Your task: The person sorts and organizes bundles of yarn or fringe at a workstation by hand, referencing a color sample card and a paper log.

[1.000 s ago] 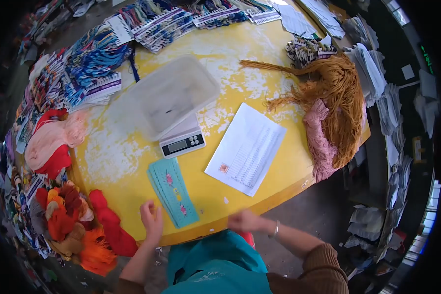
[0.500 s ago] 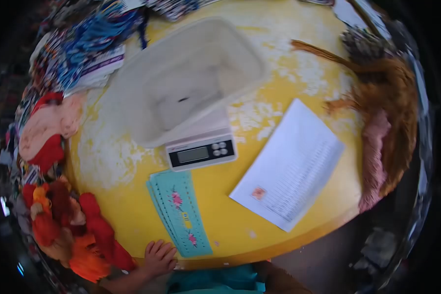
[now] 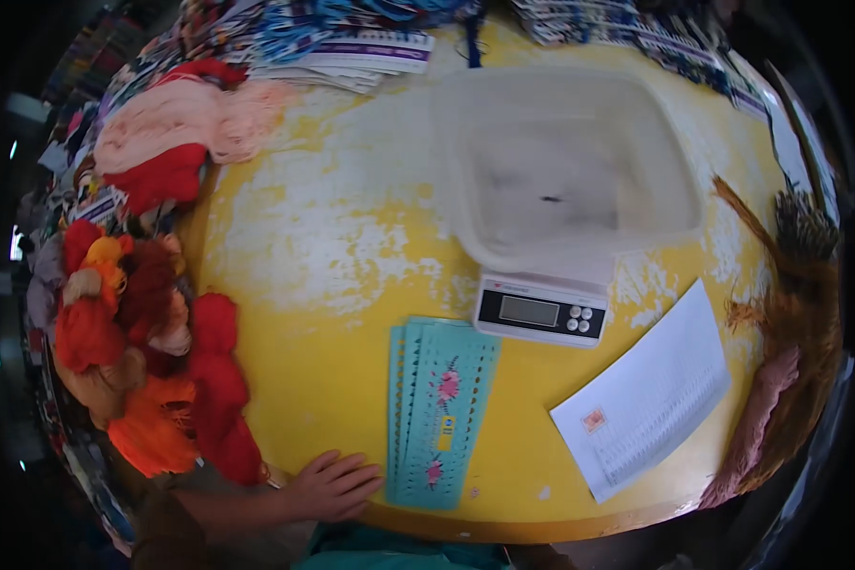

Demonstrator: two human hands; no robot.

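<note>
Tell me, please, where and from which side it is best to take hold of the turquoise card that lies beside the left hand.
Probably its near short end, from the table edge: the turquoise card lies flat and runs lengthwise away from that edge, its near end beside the left hand.

A single head-worn camera looks steeply down from above onto a round yellow table (image 3: pixel 332 380), close over its near edge. The wide fisheye lens bends the rim and darkens the corners. The digital scale (image 3: pixel 540 312) sits near frame centre; the left hand (image 3: pixel 335 486) enters at the bottom.
</note>
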